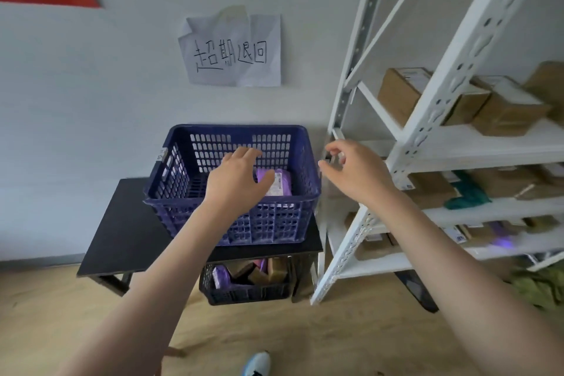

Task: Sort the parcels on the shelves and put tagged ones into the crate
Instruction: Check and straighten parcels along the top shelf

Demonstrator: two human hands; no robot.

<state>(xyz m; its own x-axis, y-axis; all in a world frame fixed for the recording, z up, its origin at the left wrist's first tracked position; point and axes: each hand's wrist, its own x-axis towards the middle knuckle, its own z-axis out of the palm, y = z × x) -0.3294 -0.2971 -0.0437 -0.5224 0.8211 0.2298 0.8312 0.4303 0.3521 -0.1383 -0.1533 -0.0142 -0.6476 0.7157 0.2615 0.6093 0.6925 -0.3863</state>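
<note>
Resting on a black table [122, 232] against the wall, the blue perforated crate [283, 223] holds one purple parcel [279, 181] with a white printed label, lying at the right of the crate floor. A second, darker crate [244, 291] under the table contains a purple parcel and several brown boxes. The left hand [236, 181] hovers above the blue crate interior with fingers spread and relaxed, gripping nothing. The right hand [355, 172] is raised between the crate and the white metal shelving [427, 131], fingers loosely curled, holding nothing. Brown cardboard parcels [503, 107] bearing white labels sit on the shelves, with a teal soft item [468, 192] on a lower level.
</note>
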